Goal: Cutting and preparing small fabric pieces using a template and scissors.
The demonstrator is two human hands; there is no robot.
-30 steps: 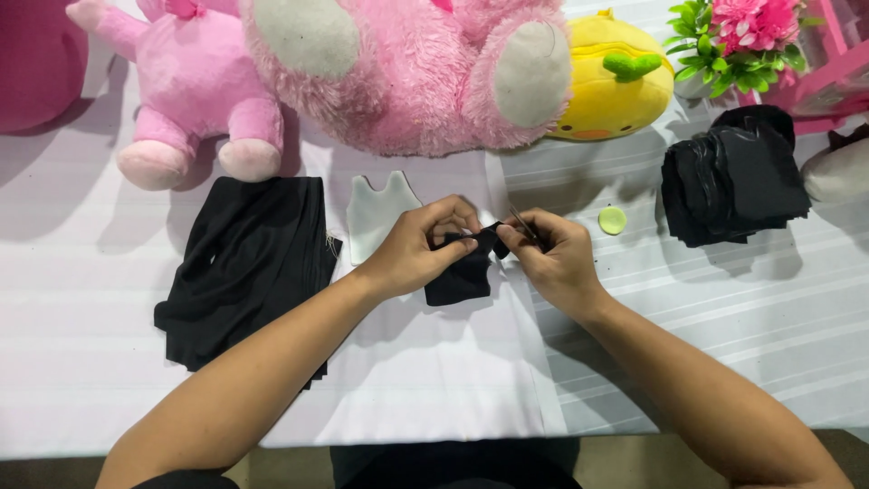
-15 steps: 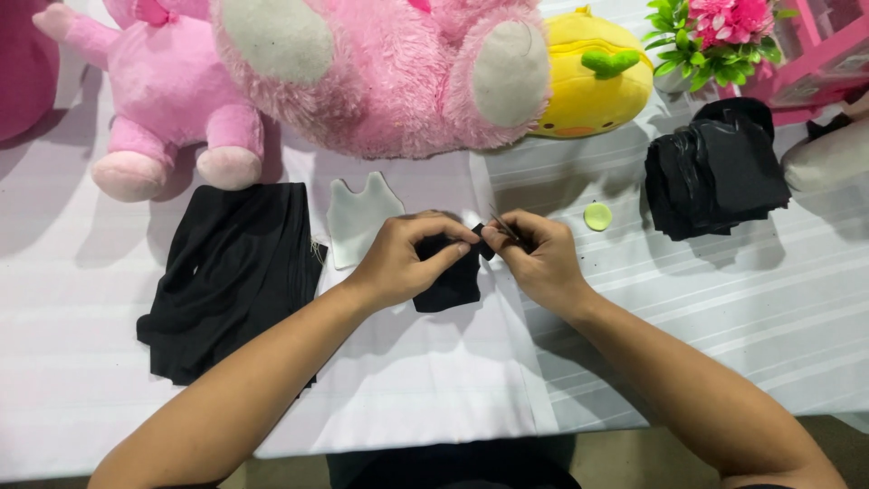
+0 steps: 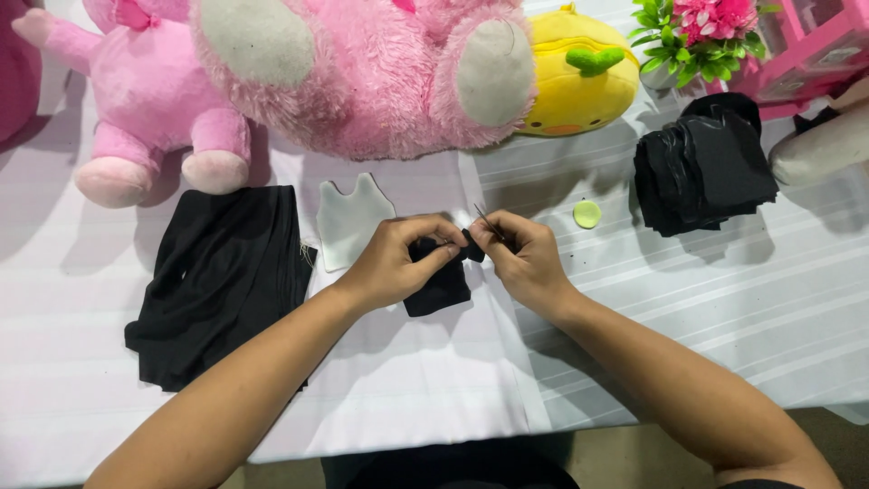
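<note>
Both hands meet at the middle of the table, over a small black fabric piece (image 3: 441, 282). The left hand (image 3: 398, 263) has its fingers closed on the top edge of that piece, pinching it up off the cloth. The right hand (image 3: 525, 258) is pinched together on a thin needle (image 3: 489, 224) that slants up and to the left, its lower end right at the fabric's upper corner. The piece hangs down between the 2 wrists, its bottom resting on the white striped tablecloth (image 3: 688, 308).

Just left of the left hand lies a pale, vest-shaped paper pattern (image 3: 351, 220), flat, touching the edge of a larger black cloth (image 3: 222, 276) spread out beside it. To the right, well apart from the hands, sits a stack of black fabric pieces (image 3: 704, 167), and between it and the right hand a small round lime-green disc (image 3: 587, 214).

Along the far edge: a big pink plush toy (image 3: 362, 72), a smaller pink plush toy (image 3: 149, 100) on the left, a yellow chick-shaped plush (image 3: 570, 77), then a pot of pink flowers (image 3: 701, 32) and a pink box (image 3: 815, 50) in the corner.

Open cloth lies along the near edge under both forearms, and to the right, below the stack.
</note>
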